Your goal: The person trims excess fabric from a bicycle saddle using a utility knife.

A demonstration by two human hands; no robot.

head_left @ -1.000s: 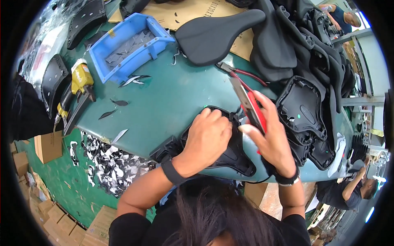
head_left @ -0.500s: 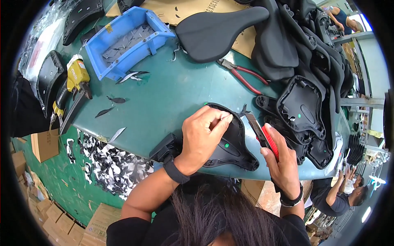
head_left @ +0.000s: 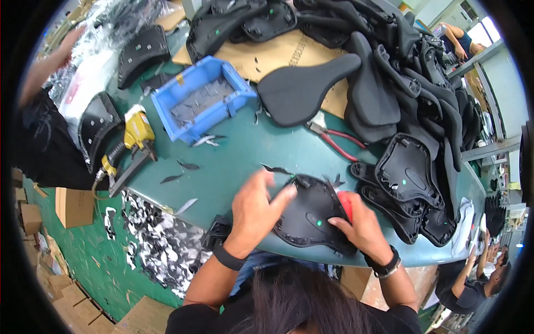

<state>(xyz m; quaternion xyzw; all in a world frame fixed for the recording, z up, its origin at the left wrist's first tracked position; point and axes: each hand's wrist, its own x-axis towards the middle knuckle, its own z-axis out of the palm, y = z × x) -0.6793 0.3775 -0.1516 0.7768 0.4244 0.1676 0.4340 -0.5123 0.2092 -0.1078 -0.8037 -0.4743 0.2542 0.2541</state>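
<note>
A black bicycle saddle [head_left: 303,214] lies underside up at the table's near edge, with a green dot on it. My left hand [head_left: 251,207] is slightly blurred at the saddle's left side, thumb and fingers apart. Just beyond its fingertips is a thin black strip [head_left: 275,168]. My right hand [head_left: 364,227] is closed round a red-handled cutter knife [head_left: 345,206], its thumb over the saddle's right side; the blade is hidden. A small dark scrap [head_left: 337,181] lies beyond the knife.
A blue bin [head_left: 194,131] of scraps, a yellow air stapler [head_left: 137,129] and red-handled pliers [head_left: 336,142] lie on the green table [head_left: 222,161]. Black saddles [head_left: 409,167] pile up at right and back. Another person's arm [head_left: 53,67] is at far left. Scraps [head_left: 161,239] heap below the table edge.
My left hand has come off the saddle's rim, its pinch opened. My right hand has lowered the knife to the saddle's side. The view has shifted, showing more of the table's back.
</note>
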